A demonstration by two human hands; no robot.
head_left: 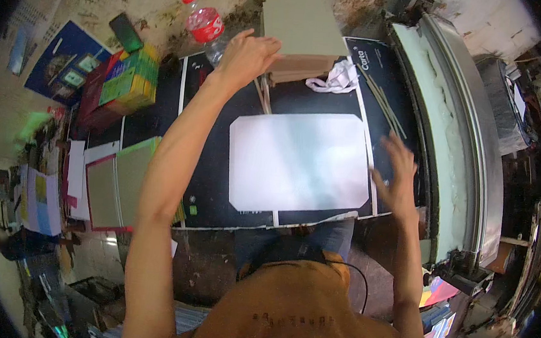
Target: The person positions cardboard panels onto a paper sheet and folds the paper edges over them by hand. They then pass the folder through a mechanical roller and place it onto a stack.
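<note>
A white sheet (298,162) with cut-off corners lies flat on the dark table in front of me. My left hand (250,52) reaches over to the left edge of a tall stack of grey-green boards (305,25) at the far side. Its fingers are apart and hold nothing I can see; whether they touch the boards I cannot tell. Beside the sheet's right edge, my right hand (396,175) hovers with fingers spread and nothing in them. A crumpled white cloth or paper (336,78) rests against the stack's front right corner.
Behind my left hand stands a plastic bottle (204,24) with a red cap. Narrow strips (382,101) lie at the table's right. A long metal-edged machine (463,141) borders that side. Leftward are a stack of colourful booklets (130,83) and a board cover (117,181).
</note>
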